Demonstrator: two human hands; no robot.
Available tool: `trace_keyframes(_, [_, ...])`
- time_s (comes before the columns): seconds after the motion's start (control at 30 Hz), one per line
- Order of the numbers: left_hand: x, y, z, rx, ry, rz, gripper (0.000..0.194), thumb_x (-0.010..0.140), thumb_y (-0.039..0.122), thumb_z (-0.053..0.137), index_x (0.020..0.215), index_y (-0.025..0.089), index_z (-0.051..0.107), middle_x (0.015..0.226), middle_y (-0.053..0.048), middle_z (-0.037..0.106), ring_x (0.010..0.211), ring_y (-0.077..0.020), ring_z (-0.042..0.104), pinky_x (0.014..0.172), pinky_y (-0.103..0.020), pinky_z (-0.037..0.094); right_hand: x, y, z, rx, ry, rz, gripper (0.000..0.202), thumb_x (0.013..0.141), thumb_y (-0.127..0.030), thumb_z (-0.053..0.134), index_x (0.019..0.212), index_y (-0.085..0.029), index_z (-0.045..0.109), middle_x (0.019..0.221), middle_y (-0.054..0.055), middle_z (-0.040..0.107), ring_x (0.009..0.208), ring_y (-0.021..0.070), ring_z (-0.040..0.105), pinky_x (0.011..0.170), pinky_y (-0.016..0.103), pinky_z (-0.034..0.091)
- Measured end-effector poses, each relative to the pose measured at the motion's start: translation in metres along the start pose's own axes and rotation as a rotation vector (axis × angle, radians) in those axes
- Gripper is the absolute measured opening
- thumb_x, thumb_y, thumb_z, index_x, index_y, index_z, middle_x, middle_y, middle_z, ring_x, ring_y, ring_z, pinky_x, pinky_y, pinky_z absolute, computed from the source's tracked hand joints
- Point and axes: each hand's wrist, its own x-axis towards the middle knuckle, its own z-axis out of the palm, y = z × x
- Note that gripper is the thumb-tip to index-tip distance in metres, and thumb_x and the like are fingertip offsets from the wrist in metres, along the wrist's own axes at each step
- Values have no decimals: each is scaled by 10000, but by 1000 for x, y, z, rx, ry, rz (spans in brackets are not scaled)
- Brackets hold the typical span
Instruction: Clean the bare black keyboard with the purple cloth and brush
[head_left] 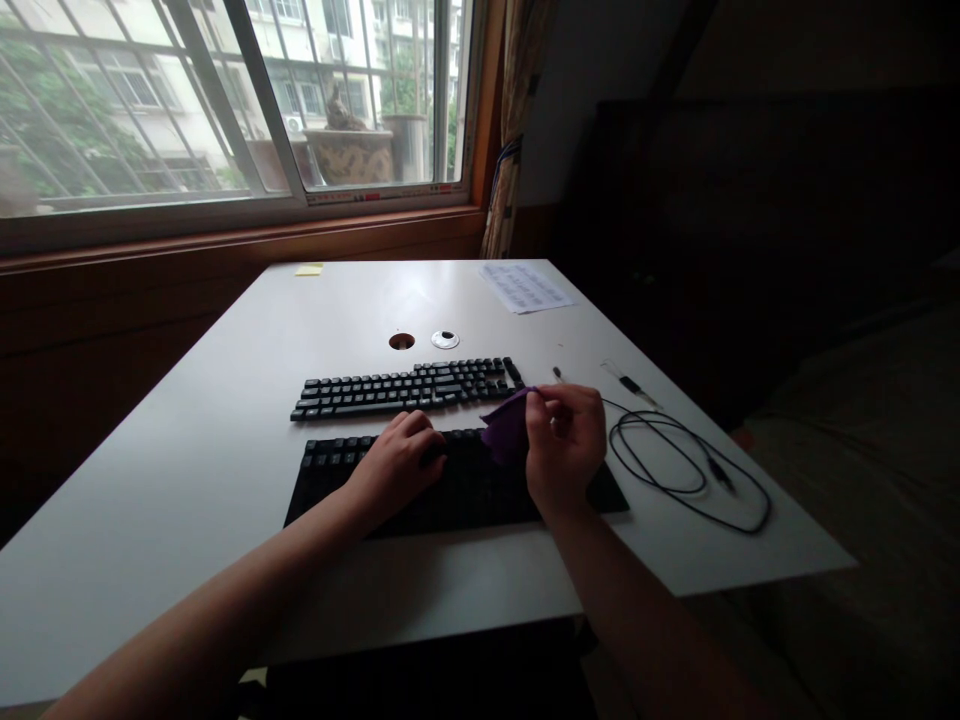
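Note:
A black keyboard base (480,500) lies near the front edge of the white table, with a few rows of keycaps (337,450) visible at its upper left. My left hand (397,460) rests over its middle, fingers curled and drawn together; whatever sits between thumb and fingertips is too dark to make out. A purple cloth (507,428) hangs from the pinched fingers of my right hand (566,440), over the right part of the base. Behind both hands, loose black keycaps (390,392) are laid out in keyboard rows, with a gap near the right end.
To the right on the white table (165,460) lie a coiled black cable (675,480), a wire tool with a black middle (630,384) and a small dark-tipped item (557,372). Printed sheets (529,287), a yellow note (309,270), a round hole (402,342) and a metal ring (445,340) are farther back.

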Motion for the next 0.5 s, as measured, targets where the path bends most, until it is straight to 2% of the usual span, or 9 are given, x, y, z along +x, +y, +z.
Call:
trace_keyframes(0.2, [3,5,-7,69,-90,30,112,882,136,710,991,160,717,1014,-94,646,967,-261,593,892,-419,568,-1,-2,-1,5,-27,3,62,921,-214,693,967,-244,664,945,19,612,733,135,560,654,310,515])
trace_keyframes(0.37, [10,12,-14,170,-186,62,57,914,142,670,933,156,721,994,-105,630,971,-272,574,886,-417,543,-1,-3,-1,-10,-46,-4,42,928,-220,681,954,-247,662,931,19,617,734,138,567,654,314,520])
trace_keyframes(0.5, [14,15,-15,233,-242,153,179,928,105,612,797,170,714,876,-105,627,931,-283,555,859,-435,511,-2,-2,0,-15,-64,2,26,940,-247,670,964,-247,658,947,28,622,744,145,579,640,316,524])
